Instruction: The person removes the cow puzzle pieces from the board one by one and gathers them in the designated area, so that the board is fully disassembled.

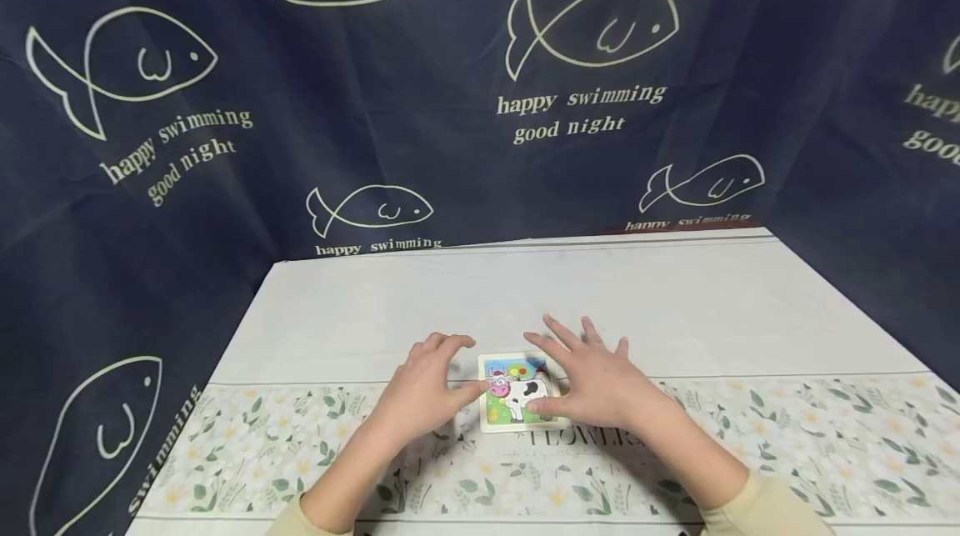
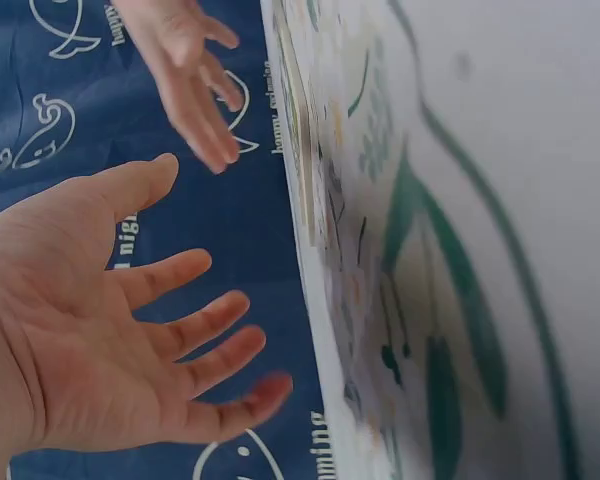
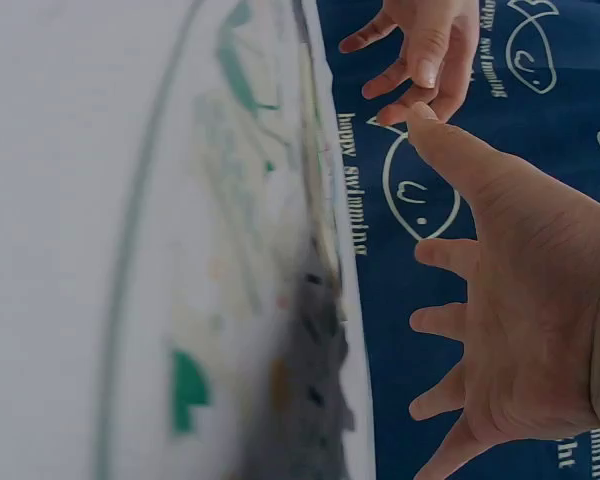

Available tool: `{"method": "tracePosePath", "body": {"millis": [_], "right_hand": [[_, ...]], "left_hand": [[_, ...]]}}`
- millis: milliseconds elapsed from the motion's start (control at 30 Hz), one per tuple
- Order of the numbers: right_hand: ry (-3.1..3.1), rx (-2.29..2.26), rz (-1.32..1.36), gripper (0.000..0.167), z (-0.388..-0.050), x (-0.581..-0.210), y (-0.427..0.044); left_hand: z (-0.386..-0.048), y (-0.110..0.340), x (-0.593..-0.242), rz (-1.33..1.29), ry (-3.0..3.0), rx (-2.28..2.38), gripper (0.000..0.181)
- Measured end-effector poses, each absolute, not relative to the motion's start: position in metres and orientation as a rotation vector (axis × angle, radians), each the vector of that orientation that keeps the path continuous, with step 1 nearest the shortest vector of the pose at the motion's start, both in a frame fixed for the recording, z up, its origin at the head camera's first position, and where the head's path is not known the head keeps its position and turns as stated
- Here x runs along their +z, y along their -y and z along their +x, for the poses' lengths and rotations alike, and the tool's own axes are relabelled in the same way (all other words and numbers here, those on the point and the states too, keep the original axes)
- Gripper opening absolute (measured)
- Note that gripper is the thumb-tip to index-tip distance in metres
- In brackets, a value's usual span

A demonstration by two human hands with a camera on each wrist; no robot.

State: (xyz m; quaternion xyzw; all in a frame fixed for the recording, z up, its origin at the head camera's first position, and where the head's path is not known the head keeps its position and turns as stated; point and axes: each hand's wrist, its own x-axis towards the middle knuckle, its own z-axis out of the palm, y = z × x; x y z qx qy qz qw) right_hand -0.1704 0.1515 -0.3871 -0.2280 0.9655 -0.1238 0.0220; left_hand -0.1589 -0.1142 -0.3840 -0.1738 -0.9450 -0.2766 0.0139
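A square board with a cow picture (image 1: 517, 394) and a pale border lies flat on the table, close to its printed lettering. To its left, my left hand (image 1: 422, 388) hovers with thumb and fingers apart, the thumb tip near the board's left edge. My right hand (image 1: 603, 386) is over the right side, fingers spread, covering part of that edge. Palm and parted fingers of the left hand (image 2: 90, 330) show in the left wrist view, holding nothing. Likewise, the right hand (image 3: 535, 300) holds nothing in its own wrist view. Whether either hand touches the board I cannot tell.
The white table (image 1: 525, 294) carries a floral printed band (image 1: 810, 444) along its near part. A dark blue curtain (image 1: 465, 136) with fish drawings and words hangs behind the table and at both sides.
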Motion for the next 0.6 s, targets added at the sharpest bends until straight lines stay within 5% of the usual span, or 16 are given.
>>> {"method": "tracePosePath", "body": {"millis": [600], "right_hand": [[-2.864, -0.401, -0.645, 0.101, -0.175, -0.404, -0.153]], "left_hand": [[-0.165, 0.119, -0.395, -0.549, 3.029, -1.126, 0.045]]}}
